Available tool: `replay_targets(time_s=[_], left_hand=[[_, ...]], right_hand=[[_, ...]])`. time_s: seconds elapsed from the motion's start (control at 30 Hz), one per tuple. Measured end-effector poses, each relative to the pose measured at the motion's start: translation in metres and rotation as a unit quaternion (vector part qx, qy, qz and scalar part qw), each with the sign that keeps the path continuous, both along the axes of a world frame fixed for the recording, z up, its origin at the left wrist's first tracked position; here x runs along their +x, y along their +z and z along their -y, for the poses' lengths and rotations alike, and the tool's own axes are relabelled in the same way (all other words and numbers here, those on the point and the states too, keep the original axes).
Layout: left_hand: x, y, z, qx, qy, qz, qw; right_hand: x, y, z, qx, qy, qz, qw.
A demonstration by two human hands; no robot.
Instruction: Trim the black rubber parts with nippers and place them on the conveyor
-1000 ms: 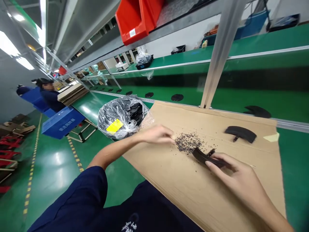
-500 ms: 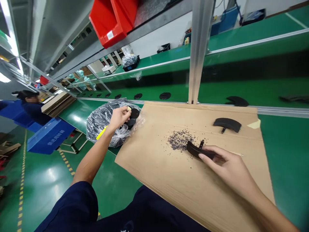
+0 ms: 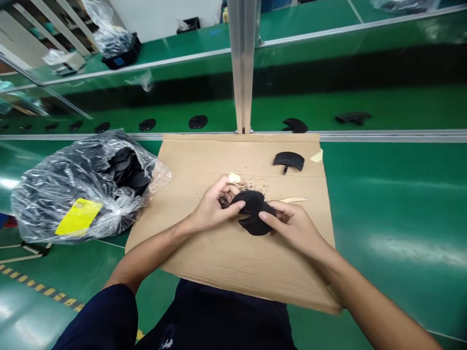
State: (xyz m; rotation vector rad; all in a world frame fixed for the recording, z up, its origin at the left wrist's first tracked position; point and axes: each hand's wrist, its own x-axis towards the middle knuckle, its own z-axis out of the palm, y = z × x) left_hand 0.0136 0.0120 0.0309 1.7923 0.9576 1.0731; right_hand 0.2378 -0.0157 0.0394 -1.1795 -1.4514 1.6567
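Over the cardboard sheet (image 3: 226,257), my left hand (image 3: 215,206) grips a flat black piece (image 3: 251,199) by its left side. A pale wrap covers one of its fingertips. My right hand (image 3: 292,221) holds the right side of black material at the same spot; where one black part ends and another begins is hard to tell. Small dark bits (image 3: 255,184) lie on the cardboard behind and beneath the hands. A curved black part with a short peg (image 3: 289,160) rests near the sheet's back right.
On the left sits a clear plastic bag (image 3: 47,194) of black pieces with a yellow label (image 3: 79,216). A metal post (image 3: 242,68) rises behind the cardboard. Black parts (image 3: 198,121) lie in a row beyond the rail. A pale strip (image 3: 295,200) lies behind my right hand.
My left hand has come from the bag to the cardboard with a flat black piece. Both hands now meet over the sheet. The view has turned and shifted toward the right.
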Motion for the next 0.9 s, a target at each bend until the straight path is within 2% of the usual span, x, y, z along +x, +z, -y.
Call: replay_targets(time_s=[0.1, 0.17, 0.27, 0.37, 0.47, 0.53, 0.67, 0.9], left_hand=[[-0.002, -0.003, -0.001, 0.038, -0.104, -0.110, 0.988], [-0.006, -0.003, -0.003, 0.084, -0.135, -0.141, 0.977], [-0.010, -0.005, -0.005, 0.105, -0.091, -0.127, 0.982], [-0.009, -0.009, -0.004, 0.035, -0.007, -0.035, 0.999], [-0.004, -0.013, 0.001, -0.011, 0.028, 0.051, 0.998], [-0.001, -0.013, 0.003, 0.021, 0.030, 0.029, 0.999], [0.003, -0.014, 0.007, 0.123, 0.050, -0.074, 0.988], [0.005, -0.019, 0.010, 0.154, 0.078, -0.101, 0.980]], right_hand=[[0.002, -0.003, 0.002, 0.034, 0.004, 0.038, 0.999], [0.002, -0.007, 0.002, 0.046, 0.009, 0.065, 0.997], [0.001, -0.012, 0.001, 0.051, -0.010, 0.083, 0.995], [0.000, -0.014, -0.001, 0.045, -0.048, 0.081, 0.995], [-0.002, -0.014, 0.000, 0.023, -0.049, 0.061, 0.997], [-0.004, -0.012, 0.001, -0.001, -0.029, 0.036, 0.999], [-0.007, -0.011, 0.006, -0.043, 0.002, 0.000, 0.999], [-0.007, -0.011, 0.007, -0.031, 0.011, 0.016, 0.999]])
